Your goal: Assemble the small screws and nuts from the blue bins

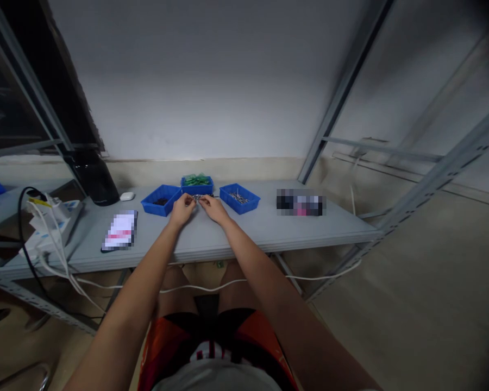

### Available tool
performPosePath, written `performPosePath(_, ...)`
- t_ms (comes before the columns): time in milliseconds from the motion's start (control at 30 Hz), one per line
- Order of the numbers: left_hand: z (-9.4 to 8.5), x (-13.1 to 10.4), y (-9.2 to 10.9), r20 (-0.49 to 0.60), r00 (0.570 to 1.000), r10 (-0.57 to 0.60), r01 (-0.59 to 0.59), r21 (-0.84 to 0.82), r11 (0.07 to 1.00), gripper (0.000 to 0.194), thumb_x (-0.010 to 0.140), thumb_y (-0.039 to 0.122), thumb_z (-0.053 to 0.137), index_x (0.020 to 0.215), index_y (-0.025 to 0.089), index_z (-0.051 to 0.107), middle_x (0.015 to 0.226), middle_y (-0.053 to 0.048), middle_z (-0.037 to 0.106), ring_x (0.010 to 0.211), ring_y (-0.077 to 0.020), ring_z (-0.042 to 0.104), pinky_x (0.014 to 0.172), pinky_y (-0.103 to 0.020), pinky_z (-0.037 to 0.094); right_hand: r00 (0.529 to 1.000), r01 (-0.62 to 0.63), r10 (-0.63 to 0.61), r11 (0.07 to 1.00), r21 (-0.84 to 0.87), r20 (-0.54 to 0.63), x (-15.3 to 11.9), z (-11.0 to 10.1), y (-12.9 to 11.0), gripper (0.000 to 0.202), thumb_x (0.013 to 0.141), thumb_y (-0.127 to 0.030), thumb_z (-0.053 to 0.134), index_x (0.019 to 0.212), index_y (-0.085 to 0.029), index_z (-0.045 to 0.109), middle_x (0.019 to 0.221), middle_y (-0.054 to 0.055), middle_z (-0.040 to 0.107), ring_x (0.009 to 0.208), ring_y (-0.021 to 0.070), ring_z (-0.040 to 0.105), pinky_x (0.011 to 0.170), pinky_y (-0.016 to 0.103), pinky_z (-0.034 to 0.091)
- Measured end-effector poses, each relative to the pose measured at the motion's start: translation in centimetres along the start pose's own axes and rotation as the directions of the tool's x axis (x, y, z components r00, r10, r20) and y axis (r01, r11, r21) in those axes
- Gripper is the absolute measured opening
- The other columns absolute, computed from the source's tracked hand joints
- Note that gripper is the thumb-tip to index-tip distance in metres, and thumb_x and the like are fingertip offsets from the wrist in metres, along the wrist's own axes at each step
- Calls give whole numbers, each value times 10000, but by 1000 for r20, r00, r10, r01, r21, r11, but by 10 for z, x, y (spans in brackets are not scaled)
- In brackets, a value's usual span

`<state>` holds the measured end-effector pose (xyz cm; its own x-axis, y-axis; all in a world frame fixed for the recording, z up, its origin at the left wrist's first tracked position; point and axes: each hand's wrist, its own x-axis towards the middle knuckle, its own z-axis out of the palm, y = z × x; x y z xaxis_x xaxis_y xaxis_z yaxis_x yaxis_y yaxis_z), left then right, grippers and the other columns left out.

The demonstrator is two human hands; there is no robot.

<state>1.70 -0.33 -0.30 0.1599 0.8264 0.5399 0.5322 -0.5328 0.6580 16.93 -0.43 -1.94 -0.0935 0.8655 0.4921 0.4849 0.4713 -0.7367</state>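
My left hand (183, 209) and my right hand (212, 208) meet above the grey table, in front of the green-filled tray. The fingers of each hand are closed in a pinch, and what they hold is too small to name. Small shiny metal pieces (198, 196) show just beyond the fingertips. Left of my left hand stands a blue tray (146, 207) with small dark pieces in it. Another blue tray (250, 206), right of my right hand, holds thin silvery metal pieces. Behind my hands, a third blue tray (197, 190) contains green items (196, 180).
A blurred-out phone (120, 230), a white earbud case (127, 196) and a black bottle (95, 179) are at the left. White cables (59, 244) run from a power strip (67, 225) across the table's front. A pixelated object (300, 202) lies right. Metal posts (342, 98) frame the table (264, 231).
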Motion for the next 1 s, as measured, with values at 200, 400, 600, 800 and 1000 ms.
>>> performPosePath(200,2,1,-6,95,993,74,-77,29,997,197,813,253,515,906,141,646,843,-66,684,767,-165,600,760,-284,464,999,17,-15,999,45,-40,0,-1,-3,199,850,-307,522,973,-178,609,856,30,672,745,133,596,751,254,445)
performPosePath(400,2,4,-8,93,986,138,-142,30,989,228,831,247,508,914,149,695,971,-104,694,910,-201,611,865,-316,457,999,0,0,1000,-12,-38,2,1,5,162,856,-295,498,886,-184,611,831,25,660,739,140,578,722,250,436)
performPosePath(600,3,5,-11,92,990,103,-108,55,993,235,827,266,523,927,146,699,958,-107,694,871,-203,611,839,-319,464,999,-43,43,999,15,-21,3,1,4,174,855,-296,479,825,-187,610,741,7,633,699,139,564,711,248,431)
performPosePath(800,4,6,-17,44,998,39,-42,73,996,207,823,263,520,881,151,685,896,-91,695,804,-192,602,798,-309,462,987,-97,106,992,83,-117,5,-1,3,165,849,-293,472,815,-184,591,673,-13,609,617,111,545,687,231,432)
performPosePath(1000,4,5,-14,21,997,70,-71,62,996,214,840,270,482,868,147,654,874,-86,679,783,-185,592,769,-299,458,993,-89,93,995,54,-76,3,-1,6,153,847,-262,473,795,-179,590,667,-15,602,594,102,523,653,217,418)
